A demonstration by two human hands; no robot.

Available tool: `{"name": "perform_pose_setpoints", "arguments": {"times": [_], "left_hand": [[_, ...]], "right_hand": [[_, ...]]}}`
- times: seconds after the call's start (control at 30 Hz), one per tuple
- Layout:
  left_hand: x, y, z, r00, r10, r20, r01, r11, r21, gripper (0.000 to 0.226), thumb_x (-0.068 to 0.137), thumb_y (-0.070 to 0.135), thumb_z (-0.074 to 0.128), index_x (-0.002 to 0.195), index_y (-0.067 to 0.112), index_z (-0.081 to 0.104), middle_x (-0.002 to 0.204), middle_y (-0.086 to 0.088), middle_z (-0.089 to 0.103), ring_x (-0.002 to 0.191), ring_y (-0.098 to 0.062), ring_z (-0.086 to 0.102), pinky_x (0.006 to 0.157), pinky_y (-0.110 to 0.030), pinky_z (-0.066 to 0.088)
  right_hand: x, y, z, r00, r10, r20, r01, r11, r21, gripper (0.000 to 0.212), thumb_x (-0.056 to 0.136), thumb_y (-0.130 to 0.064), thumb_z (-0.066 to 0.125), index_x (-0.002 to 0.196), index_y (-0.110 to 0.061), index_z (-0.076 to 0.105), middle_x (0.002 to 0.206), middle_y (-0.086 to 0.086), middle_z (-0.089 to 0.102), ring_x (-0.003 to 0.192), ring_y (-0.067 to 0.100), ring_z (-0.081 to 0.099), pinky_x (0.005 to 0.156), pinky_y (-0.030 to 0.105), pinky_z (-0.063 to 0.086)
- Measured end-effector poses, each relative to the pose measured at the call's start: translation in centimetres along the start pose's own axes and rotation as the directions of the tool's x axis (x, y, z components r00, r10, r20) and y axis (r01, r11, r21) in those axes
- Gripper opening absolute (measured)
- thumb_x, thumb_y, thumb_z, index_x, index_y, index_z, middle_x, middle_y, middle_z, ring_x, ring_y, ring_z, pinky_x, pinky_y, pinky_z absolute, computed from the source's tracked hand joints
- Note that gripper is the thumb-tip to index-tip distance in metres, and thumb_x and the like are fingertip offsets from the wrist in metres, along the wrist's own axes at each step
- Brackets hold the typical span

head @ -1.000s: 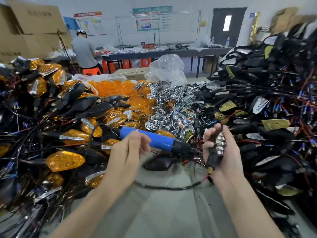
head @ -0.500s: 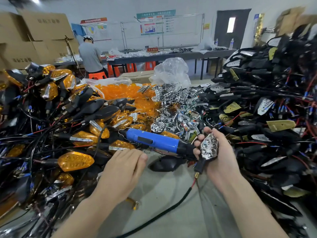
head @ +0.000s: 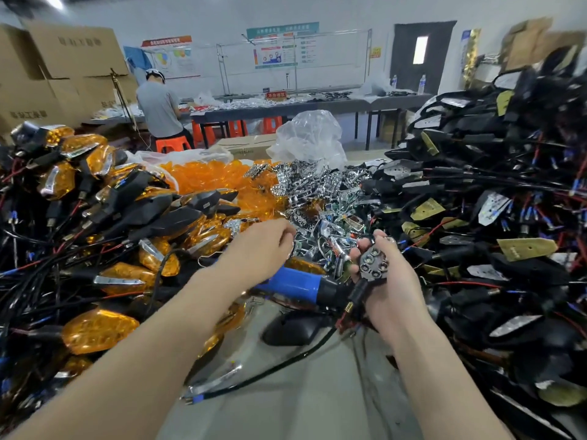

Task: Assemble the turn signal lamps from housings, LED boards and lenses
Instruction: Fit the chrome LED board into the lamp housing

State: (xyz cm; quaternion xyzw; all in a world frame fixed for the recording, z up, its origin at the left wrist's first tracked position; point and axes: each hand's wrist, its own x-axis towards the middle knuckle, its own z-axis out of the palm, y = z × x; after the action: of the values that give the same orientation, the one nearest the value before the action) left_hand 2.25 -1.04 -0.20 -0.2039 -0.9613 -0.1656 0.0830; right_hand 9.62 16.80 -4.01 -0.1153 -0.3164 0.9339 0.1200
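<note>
My right hand (head: pixel 392 301) grips a black lamp housing (head: pixel 372 265) fitted with a chrome multi-cup reflector; its black wire trails down across the grey table (head: pixel 317 395). My left hand (head: pixel 260 249) reaches forward over the blue electric screwdriver (head: pixel 298 284), which lies flat on the table. The fingers curl down at the edge of the pile of chrome reflectors (head: pixel 324 192), and their tips are hidden. Behind that pile is a heap of loose orange lenses (head: pixel 216 176).
Finished amber lamps with tangled wires (head: pixel 95 328) are heaped on the left. A tall mound of black housings with LED boards (head: pixel 492 217) fills the right. A lone black housing (head: pixel 292 328) lies below the screwdriver. A person (head: pixel 158 109) works at a far bench.
My left hand has let go of the blue screwdriver, which now lies on the table, and has moved forward to the chrome pile. My right hand has turned the housing's reflector upward.
</note>
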Motion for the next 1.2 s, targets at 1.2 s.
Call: {"name": "perform_pose_setpoints", "arguments": {"times": [1.2], "left_hand": [[10.6,3.4,2.5,0.985,-0.081,0.152,0.080,0.997,0.014,0.026,0.096,0.008,0.042,0.093,0.022,0.064,0.097,-0.003,0.065,0.063,-0.013,0.054,0.067,-0.031,0.050]], "right_hand": [[2.2,-0.2,-1.3,0.994,0.092,-0.061,-0.085,0.991,0.100,0.011,0.101,-0.014,0.053,0.098,-0.007,0.061,0.073,0.002,0.067,0.064,0.017,0.067,0.048,0.026,0.051]]}}
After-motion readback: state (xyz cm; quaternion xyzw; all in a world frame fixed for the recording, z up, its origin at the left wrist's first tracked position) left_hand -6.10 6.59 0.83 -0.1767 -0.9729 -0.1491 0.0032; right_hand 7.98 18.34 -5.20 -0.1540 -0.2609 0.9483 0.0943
